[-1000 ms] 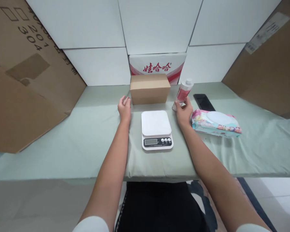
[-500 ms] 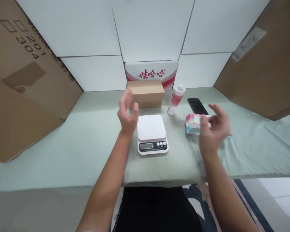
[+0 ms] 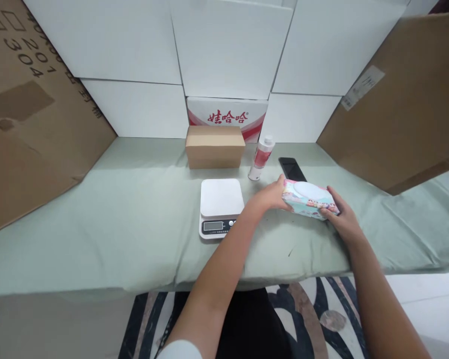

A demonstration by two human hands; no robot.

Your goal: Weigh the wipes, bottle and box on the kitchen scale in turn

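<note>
A colourful pack of wet wipes [image 3: 309, 199] lies on the green-covered table [image 3: 134, 224], held between both my hands. My left hand [image 3: 270, 196] grips its left end and my right hand [image 3: 340, 217] grips its right end. A white kitchen scale [image 3: 220, 205] with a small display sits just left of my left hand. Behind the scale stands a small brown cardboard box [image 3: 214, 146], and a white bottle with a red label [image 3: 261, 157] stands to its right.
A black phone [image 3: 292, 168] lies flat behind the wipes pack. White boxes and a red-printed carton [image 3: 227, 115] line the back wall. Large cardboard sheets lean at the left [image 3: 30, 109] and right [image 3: 392, 109]. A patterned rug [image 3: 314, 309] shows below the table edge.
My right hand left the bottle and my left hand left the box area; both swung right and closed on the ends of the wipes pack. The view shifted right.
</note>
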